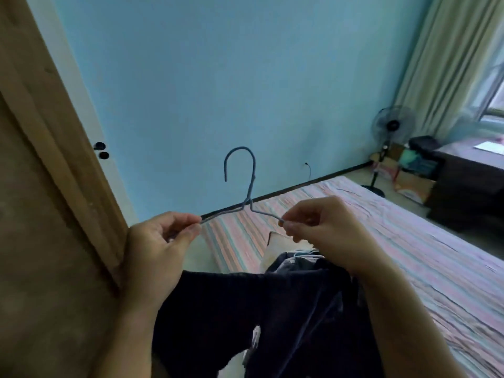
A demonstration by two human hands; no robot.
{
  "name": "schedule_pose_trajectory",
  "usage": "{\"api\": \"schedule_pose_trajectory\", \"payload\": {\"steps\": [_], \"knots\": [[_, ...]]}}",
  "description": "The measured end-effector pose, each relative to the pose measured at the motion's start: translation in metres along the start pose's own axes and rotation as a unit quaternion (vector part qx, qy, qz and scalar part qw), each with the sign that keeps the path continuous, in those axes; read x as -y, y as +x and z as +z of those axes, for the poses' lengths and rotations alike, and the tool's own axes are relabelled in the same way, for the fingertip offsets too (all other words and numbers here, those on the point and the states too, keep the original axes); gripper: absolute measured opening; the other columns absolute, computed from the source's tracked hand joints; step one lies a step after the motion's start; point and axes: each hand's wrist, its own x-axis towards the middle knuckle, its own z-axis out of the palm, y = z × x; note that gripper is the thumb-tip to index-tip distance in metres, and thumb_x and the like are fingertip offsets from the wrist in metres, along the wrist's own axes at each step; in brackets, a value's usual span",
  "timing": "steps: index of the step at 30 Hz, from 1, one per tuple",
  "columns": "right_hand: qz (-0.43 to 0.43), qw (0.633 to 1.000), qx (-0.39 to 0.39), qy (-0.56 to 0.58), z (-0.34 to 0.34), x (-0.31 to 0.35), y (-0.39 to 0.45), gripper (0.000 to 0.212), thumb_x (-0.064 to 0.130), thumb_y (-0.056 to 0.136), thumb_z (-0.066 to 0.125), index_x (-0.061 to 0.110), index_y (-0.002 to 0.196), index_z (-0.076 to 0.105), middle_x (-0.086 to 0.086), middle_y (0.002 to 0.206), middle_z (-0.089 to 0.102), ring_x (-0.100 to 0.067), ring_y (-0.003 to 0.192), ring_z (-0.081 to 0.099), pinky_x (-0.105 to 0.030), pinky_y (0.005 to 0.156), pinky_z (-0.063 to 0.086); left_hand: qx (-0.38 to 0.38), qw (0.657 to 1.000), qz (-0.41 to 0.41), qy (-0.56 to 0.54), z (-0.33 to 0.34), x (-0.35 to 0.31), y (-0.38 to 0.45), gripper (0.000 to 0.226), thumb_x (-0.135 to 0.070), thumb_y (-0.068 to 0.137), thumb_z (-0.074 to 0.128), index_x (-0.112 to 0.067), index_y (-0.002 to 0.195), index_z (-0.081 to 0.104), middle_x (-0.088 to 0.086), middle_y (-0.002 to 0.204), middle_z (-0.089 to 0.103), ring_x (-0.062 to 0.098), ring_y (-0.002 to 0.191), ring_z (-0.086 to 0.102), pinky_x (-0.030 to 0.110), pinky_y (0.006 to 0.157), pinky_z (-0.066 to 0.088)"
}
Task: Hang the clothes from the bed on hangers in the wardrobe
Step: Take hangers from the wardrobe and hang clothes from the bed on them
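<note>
Hanger [246, 184] work was only at its start, as far as could be judged: a thin blue wire hanger, hook up and curling toward the left hand, was held bare in the air with no garment on it. The left hand [161, 241] pinched the end of one shoulder between thumb and fingertips, and the right hand [319, 227] pinched the other end the same way, so both were clamped on the wire with the hanger stretched between them. Below both hands and between the forearms lay a heap of dark clothes [272, 317], navy or black, soft and crumpled, with a paler blue-grey fold and some light hanger wire showing near the right wrist; whether it rested on the bed or over an arm could not be told. None of the clothes looked hung yet, so dressing the hanger and carrying it to the rail seemed all to be left. Beyond the right hand spread the bed [409, 255], its sheet striped in pink, blue and cream and slightly wrinkled. Beside the left hand stood a tall brown wooden panel [41, 214], matte and grained, probably the wardrobe door; its inside was out of sight.
</note>
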Motion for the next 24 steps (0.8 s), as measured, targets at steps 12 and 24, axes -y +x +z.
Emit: {"api": "schedule_pose_trajectory", "payload": {"steps": [12,24], "knots": [[0.091,0.985,-0.136,-0.056,-0.034,0.01,-0.096,0.012,0.012,0.085,0.076,0.023,0.08,0.077,0.007,0.066,0.071,-0.008,0.058,0.063,-0.018,0.059,0.046,0.176,0.983,0.045,-0.039,0.04,-0.017,-0.022,0.014,-0.012,0.083,0.075,-0.026,0.082,0.076,-0.015,0.075,0.073,0.006,0.075,0.07,0.022,0.07,0.053],[0.178,0.958,-0.201,-0.105,-0.079,-0.085,-0.09,0.016,0.011,0.086,0.076,0.025,0.077,0.077,0.006,0.065,0.072,-0.005,0.06,0.066,-0.017,0.062,0.05,0.282,0.959,0.015,-0.034,0.167,0.016,-0.014,0.025,-0.007,0.084,0.074,-0.03,0.075,0.071,-0.011,0.072,0.072,0.006,0.069,0.069,0.017,0.066,0.056]]}}
